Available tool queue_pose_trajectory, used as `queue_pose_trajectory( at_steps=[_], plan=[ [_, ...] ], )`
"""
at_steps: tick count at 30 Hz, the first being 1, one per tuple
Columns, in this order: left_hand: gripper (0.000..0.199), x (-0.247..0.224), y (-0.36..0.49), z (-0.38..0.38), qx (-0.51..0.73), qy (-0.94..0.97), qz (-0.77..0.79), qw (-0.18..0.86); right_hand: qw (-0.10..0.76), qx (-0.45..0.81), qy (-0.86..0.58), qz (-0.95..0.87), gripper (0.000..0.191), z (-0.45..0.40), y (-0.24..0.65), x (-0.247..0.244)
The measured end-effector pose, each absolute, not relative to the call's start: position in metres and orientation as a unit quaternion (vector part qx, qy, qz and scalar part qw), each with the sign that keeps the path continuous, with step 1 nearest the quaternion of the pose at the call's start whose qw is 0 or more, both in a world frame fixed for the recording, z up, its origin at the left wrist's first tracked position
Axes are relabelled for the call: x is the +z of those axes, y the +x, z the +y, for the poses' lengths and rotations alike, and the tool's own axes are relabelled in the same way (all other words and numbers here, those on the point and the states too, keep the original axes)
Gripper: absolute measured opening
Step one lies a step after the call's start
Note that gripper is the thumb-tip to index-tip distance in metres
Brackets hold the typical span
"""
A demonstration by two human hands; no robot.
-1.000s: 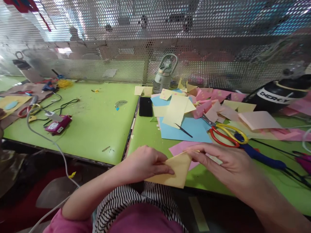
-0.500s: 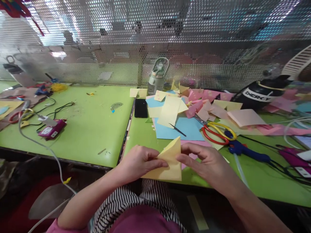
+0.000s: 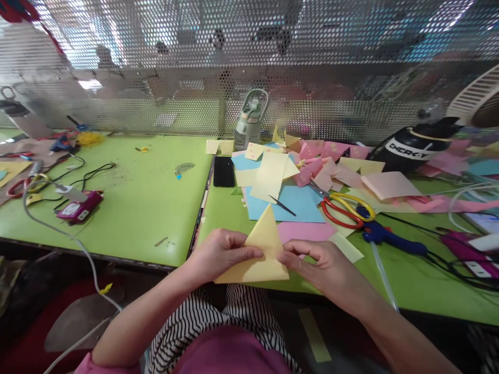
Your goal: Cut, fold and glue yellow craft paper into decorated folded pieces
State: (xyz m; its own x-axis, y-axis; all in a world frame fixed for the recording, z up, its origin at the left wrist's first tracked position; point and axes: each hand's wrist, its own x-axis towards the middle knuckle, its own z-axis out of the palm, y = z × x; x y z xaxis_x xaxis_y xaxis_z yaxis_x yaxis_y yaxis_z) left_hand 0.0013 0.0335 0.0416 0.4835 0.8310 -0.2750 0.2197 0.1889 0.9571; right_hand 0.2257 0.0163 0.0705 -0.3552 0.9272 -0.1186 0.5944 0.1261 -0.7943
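Note:
A folded sheet of yellow paper (image 3: 265,234) is held between my two hands at the table's front edge, its pointed top standing up like a triangle. My left hand (image 3: 224,257) pinches its left side, thumb lying across the front. At the right edge, my right hand (image 3: 312,257) has thumb and fingers closed on the paper. Just beyond lie a blue sheet (image 3: 304,205), a pink sheet (image 3: 304,232) and black tweezers (image 3: 283,206). Scissors with red and yellow handles (image 3: 346,210) rest to the right, beside a blue glue gun (image 3: 393,240).
A black phone (image 3: 223,172) and a green bottle (image 3: 248,122) stand behind the paper. Pink and yellow scraps (image 3: 312,169) spread rightward to a black "ENERGY" bottle (image 3: 413,148). At left are a purple power strip (image 3: 80,208) and cables. A perforated metal screen (image 3: 163,78) borders the back.
The paper's top has gone from a slanted, half-turned fold to a clear upright triangle. My right hand has shifted slightly left and down along its edge.

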Motion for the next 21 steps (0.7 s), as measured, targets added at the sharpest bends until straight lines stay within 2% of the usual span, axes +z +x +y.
queue_pose_trajectory(
  at_steps=[6, 12, 17, 21],
  plan=[
    [0.041, 0.04, 0.0, 0.036, 0.224, 0.578, 0.452, 0.642, 0.18, 0.38, -0.533, -0.734, 0.05, 0.016, 0.229, 0.067],
    [0.039, 0.042, 0.0, 0.038, 0.21, 0.605, 0.465, 0.611, 0.167, 0.363, -0.528, -0.749, 0.05, 0.017, 0.234, 0.061],
    [0.041, 0.04, 0.005, 0.038, 0.192, 0.668, 0.462, 0.55, 0.231, 0.387, -0.52, -0.726, 0.039, 0.024, 0.231, 0.067],
    [0.045, 0.04, 0.008, 0.035, 0.182, 0.709, 0.435, 0.524, 0.299, 0.366, -0.508, -0.72, 0.045, 0.025, 0.225, 0.072]
  ],
)
